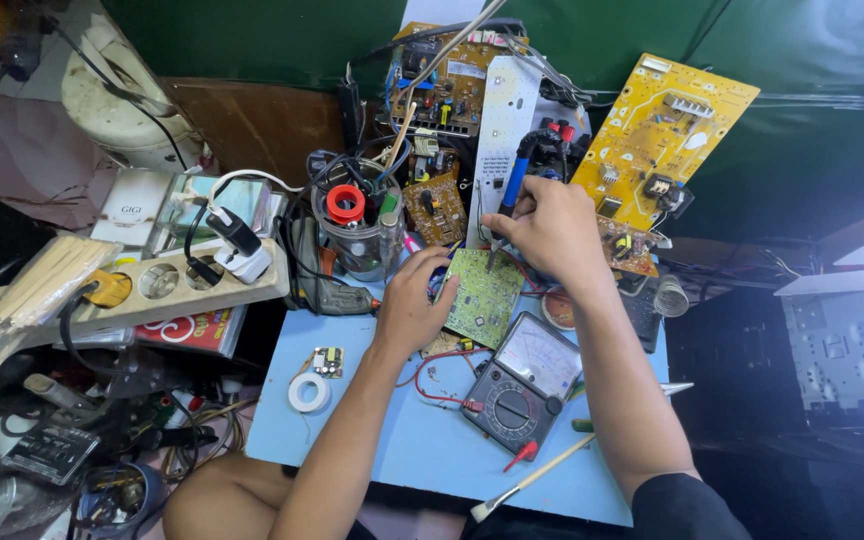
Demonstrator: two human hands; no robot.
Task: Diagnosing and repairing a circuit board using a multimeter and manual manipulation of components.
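1. Looks like soldering on the green board (485,292), which lies flat on the blue table (422,440) just above the multimeter (525,382).
2. Right hand (549,228) has its grip pinched round the blue-handled iron (513,183), tip down on the board's top edge.
3. Left hand (414,305) curls over the board's left edge, fingers pressing it steady.
4. Next move probably needs a steady tip and a still board.
5. Both forearms reach in from below, wrists bent down.
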